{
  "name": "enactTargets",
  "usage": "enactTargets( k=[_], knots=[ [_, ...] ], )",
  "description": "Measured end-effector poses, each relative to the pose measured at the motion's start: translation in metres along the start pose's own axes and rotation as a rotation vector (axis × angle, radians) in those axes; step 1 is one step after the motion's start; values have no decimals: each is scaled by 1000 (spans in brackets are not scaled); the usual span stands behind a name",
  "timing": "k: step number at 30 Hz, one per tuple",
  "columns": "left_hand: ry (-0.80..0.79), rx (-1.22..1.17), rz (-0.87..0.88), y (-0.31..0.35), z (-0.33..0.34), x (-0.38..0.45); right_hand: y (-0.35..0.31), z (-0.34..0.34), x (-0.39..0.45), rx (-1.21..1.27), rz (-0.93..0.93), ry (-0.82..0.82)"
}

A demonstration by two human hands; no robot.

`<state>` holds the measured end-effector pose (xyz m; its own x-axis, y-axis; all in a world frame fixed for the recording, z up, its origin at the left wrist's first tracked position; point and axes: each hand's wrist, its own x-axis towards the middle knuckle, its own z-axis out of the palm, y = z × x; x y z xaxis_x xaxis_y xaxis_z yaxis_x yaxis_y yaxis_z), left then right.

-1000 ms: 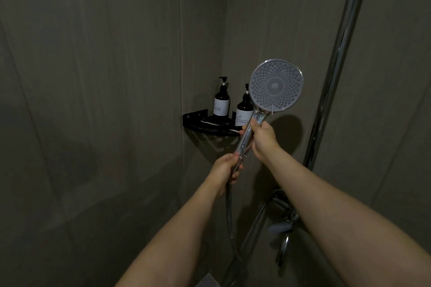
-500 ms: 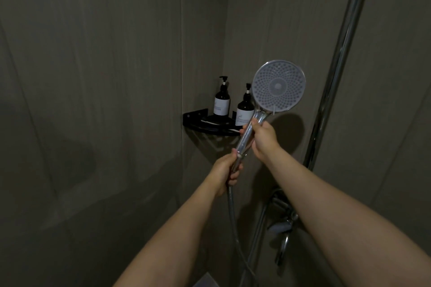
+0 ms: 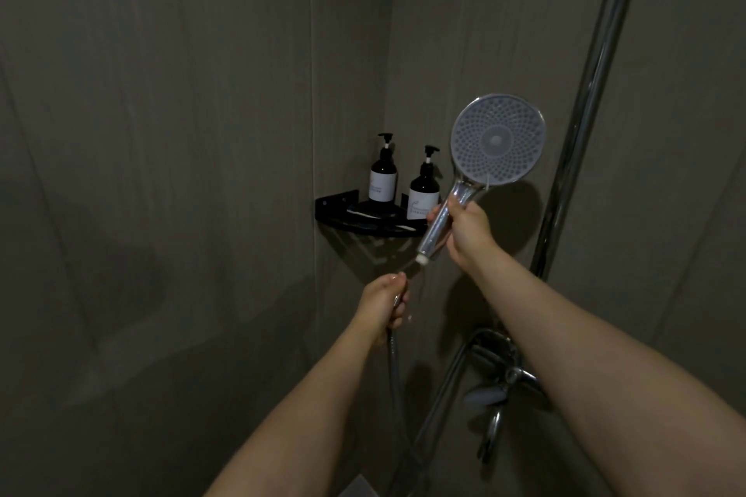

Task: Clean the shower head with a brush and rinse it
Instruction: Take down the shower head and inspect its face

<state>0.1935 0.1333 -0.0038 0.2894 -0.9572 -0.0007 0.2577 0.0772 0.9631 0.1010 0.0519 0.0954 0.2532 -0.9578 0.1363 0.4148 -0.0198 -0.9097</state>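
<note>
The round shower head (image 3: 497,140) faces me with its grey nozzle plate, held upright by its chrome handle in my right hand (image 3: 468,232). The handle's white threaded end is bare and apart from the hose. Lower and to the left, my left hand (image 3: 384,305) grips the top end of the metal shower hose (image 3: 395,371), which hangs down from the fist. A few water drops fall between the hose end and the handle. No brush is in view.
A black corner shelf (image 3: 343,210) holds two dark pump bottles (image 3: 383,175). A chrome riser pipe (image 3: 585,101) runs up the right wall above the mixer tap (image 3: 504,371). Grey tiled walls close in on both sides.
The hose has come off the shower head's handle. My left hand has dropped down with the hose end, while my right hand keeps the head raised.
</note>
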Motion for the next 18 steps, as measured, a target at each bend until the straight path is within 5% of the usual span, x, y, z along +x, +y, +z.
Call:
enactTargets(
  k=[18],
  knots=[
    [29,175,-34,1,1,8,6,4,9,-160,-107,2]
  ],
)
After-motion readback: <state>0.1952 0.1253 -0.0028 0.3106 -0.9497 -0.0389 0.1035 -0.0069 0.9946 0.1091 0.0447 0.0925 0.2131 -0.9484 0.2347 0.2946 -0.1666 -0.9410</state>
